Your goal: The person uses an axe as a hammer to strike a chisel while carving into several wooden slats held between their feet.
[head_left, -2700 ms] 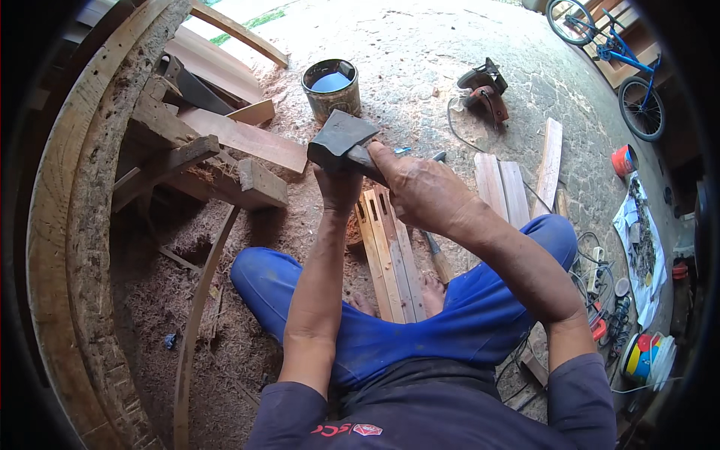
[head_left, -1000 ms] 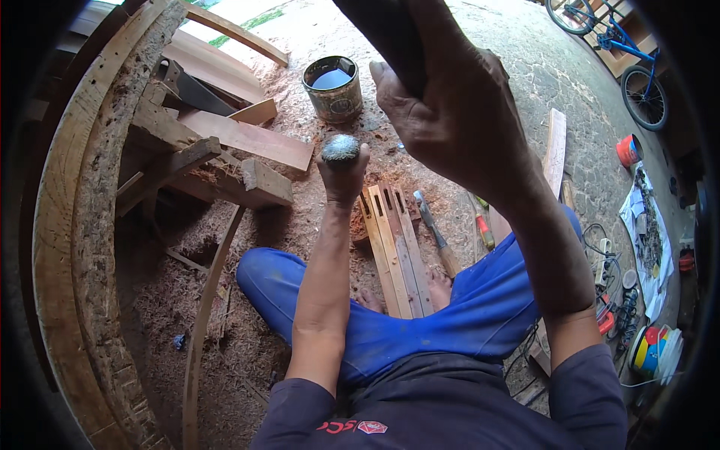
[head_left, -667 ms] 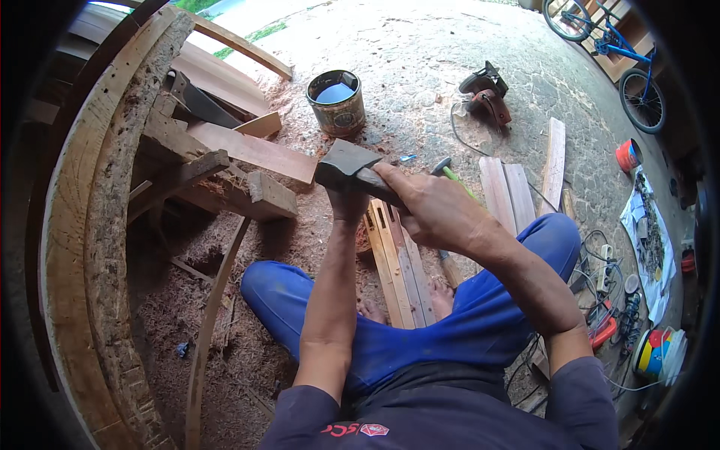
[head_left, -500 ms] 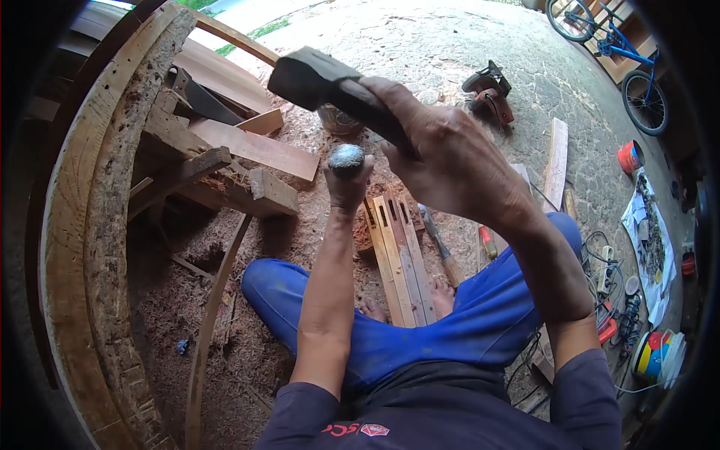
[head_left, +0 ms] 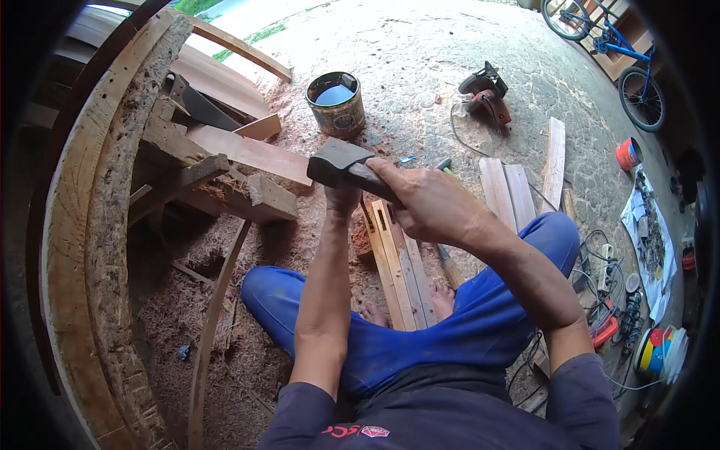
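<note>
My right hand [head_left: 439, 201] is closed round the handle of a dark wooden mallet [head_left: 336, 160]. The mallet's head lies over my left hand [head_left: 343, 199], which is closed round the upright handle of a chisel. From above, the mallet hides the chisel, and its blade cannot be made out. Beneath and just right of my left hand, several narrow wooden strips [head_left: 397, 266] with cut slots lie side by side, running back between my bare feet. A second tool with a wooden handle [head_left: 450, 270] rests beside the strips.
A paint-stained bucket [head_left: 337, 120] holding liquid stands ahead. A red power saw [head_left: 493, 105] sits far right with its cord. Heavy timbers [head_left: 274, 196] and a handsaw [head_left: 199, 105] are at left. Cables [head_left: 607, 262] and a cord reel [head_left: 658, 352] lie at right.
The mallet has come down and toward me onto the chisel's handle end, which showed before. My right hand has lowered with it, uncovering the bucket and boards beyond.
</note>
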Motion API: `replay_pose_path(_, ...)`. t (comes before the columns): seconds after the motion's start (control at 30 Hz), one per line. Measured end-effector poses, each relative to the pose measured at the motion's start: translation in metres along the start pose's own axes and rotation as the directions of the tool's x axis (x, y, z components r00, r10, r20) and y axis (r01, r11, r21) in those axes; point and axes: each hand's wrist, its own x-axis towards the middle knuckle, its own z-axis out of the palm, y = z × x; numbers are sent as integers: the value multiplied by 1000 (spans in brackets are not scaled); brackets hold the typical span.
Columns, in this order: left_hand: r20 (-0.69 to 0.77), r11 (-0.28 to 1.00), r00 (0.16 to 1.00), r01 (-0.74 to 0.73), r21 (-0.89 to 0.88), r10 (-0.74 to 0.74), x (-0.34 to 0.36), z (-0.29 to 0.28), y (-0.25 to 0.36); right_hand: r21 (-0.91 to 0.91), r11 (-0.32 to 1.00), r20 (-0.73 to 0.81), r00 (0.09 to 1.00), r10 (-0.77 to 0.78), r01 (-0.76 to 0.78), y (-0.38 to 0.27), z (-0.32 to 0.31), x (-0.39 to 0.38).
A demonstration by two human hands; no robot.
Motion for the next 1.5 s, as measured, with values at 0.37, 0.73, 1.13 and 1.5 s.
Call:
replay_pose_path(0.37,-9,994,999,33,107,-32,8,-9,-14,-36,999,-257,966,30,-40,-15,-40,36)
replay_pose_path(0.73,-149,999,988,35,32,-30,16,18,7,42,989,-213,969,-127,139,-9,-54,17)
replay_pose_path(1.13,-68,788,920,-291,542,387,-39,34,19,-107,989,206,971,123,-102,23,-10,6)
replay_pose_path(1.5,-232,971,971,114,210,-64,11,1,-19,-61,948,-741,622,-254,314,-18,-86,52)
